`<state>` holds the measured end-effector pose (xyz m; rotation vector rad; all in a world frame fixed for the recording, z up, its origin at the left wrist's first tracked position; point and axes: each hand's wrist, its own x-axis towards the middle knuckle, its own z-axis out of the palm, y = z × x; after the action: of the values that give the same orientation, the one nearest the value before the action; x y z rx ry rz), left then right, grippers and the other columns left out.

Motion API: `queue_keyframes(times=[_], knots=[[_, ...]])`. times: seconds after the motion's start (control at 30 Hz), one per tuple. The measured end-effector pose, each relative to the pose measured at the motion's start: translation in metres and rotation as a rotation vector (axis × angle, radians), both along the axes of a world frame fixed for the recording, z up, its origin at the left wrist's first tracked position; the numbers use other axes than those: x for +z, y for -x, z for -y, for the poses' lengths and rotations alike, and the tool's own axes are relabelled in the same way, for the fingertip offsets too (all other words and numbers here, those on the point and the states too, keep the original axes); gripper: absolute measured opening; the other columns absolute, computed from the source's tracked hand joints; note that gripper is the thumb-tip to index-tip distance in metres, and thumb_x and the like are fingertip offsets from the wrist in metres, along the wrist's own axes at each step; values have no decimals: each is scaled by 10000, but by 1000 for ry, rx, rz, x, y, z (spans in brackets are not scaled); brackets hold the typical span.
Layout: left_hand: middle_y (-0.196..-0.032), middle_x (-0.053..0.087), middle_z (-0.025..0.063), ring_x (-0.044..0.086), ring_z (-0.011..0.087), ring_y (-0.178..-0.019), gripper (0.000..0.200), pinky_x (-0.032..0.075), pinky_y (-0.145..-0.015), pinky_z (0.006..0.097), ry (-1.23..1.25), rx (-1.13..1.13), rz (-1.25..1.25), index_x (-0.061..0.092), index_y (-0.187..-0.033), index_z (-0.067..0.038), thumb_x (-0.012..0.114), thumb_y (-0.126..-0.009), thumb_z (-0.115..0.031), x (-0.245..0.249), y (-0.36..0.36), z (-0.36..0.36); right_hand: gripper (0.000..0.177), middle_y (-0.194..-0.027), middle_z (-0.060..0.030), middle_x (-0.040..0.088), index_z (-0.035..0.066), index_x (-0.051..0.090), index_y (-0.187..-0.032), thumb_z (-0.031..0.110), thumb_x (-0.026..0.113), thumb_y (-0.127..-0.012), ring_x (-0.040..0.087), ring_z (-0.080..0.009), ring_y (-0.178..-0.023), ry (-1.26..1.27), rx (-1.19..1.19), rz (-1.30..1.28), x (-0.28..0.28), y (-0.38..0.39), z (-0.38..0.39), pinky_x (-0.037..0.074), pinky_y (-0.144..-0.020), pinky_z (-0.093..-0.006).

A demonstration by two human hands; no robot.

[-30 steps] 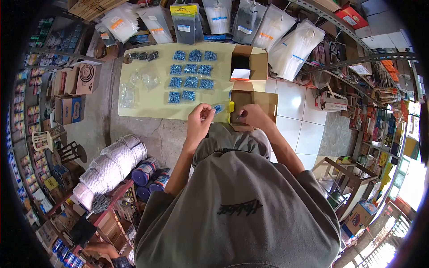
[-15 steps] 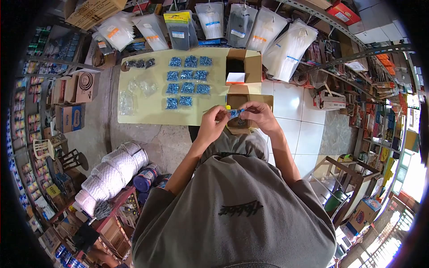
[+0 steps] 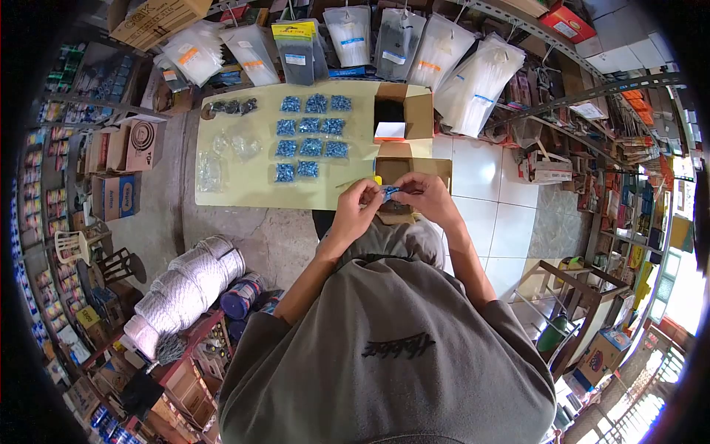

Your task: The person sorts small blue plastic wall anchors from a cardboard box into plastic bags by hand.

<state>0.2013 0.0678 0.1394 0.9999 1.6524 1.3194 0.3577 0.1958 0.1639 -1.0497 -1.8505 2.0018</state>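
Note:
A small clear plastic bag of blue pieces [image 3: 389,193] is held over the near edge of the table. My left hand [image 3: 356,207] pinches one side of it, fingers closed. From the other side my right hand [image 3: 429,198] grips it, also closed, and partly hides it. The blue pieces are too small to name. Below and behind the hands stands an open cardboard box [image 3: 396,166]. A small yellow thing [image 3: 378,180] shows beside the left fingertips. Several similar filled bags [image 3: 311,147] lie in rows on the pale yellow table [image 3: 244,177].
Clear plastic bags [image 3: 210,172] and a row of dark bagged items [image 3: 231,107] lie on the table's left. A second open box [image 3: 417,118] with a white card stands at the back right. Packs of cable ties [image 3: 353,37] hang above the far edge.
My hands have drawn a little closer together, and the bag between them looks more bunched and more covered by the fingers. Both stay over the table's near edge.

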Motion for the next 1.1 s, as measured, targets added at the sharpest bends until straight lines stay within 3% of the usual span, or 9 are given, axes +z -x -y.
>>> queue_keyframes(times=[0.27, 0.53, 0.73, 1.1], knots=[[-796, 592, -3, 544, 44, -709, 106, 452, -642, 220, 9, 12, 52, 580, -933, -1, 664, -920, -64, -1, 0, 0, 191, -870, -45, 713, -33, 672, -1009, 45, 750, -853, 646, -72, -782, 0, 2, 24, 4, 0, 0, 524, -666, -247], [-794, 590, -7, 542, 40, -705, 105, 449, -628, 220, -11, 12, 24, 580, -934, 2, 656, -931, -71, -5, 2, 1, 188, -867, -84, 737, -32, 696, -1014, 50, 737, -850, 697, -118, -808, -170, -16, 59, 3, -1, 0, 557, -729, -277], [-778, 581, -10, 540, 37, -693, 106, 443, -612, 218, -9, 8, 16, 575, -929, 5, 647, -936, -72, -6, 3, 1, 178, -841, -89, 736, -9, 710, -993, 59, 746, -833, 697, -116, -767, -276, 6, 107, 16, 3, 3, 556, -701, -276], [-774, 566, -18, 520, 34, -684, 97, 425, -605, 212, 5, 3, 38, 577, -931, 5, 646, -933, -63, -3, 2, -1, 193, -825, -132, 725, -18, 689, -1005, 58, 732, -833, 698, -160, -769, -292, 3, 132, 27, 7, 7, 551, -714, -299]])
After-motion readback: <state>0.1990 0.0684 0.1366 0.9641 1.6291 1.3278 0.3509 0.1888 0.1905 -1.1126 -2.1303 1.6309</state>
